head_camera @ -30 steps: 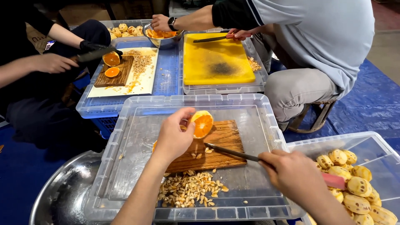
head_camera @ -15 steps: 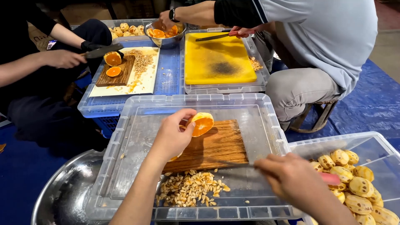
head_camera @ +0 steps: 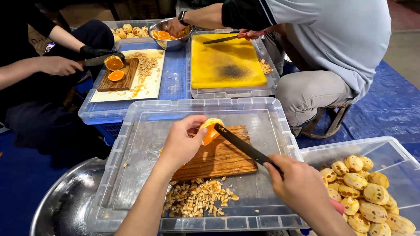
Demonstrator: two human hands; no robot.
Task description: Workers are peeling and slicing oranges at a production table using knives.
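The orange half [head_camera: 211, 129] sat pinched in the left hand [head_camera: 183, 143], just above the wooden cutting board [head_camera: 218, 157]. The right hand [head_camera: 298, 185] was wrapped tight around the black knife [head_camera: 243, 145], whose tip touched the fruit. The blade could slip and nick those fingers, because they were so close.

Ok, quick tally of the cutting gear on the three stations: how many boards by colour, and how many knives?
Wooden boards: 2, one under the left hand at, one far left
Yellow boards: 1
White boards: 1
Knives: 3, one in the right hand at, one far left, one on the yellow board
Total: 7
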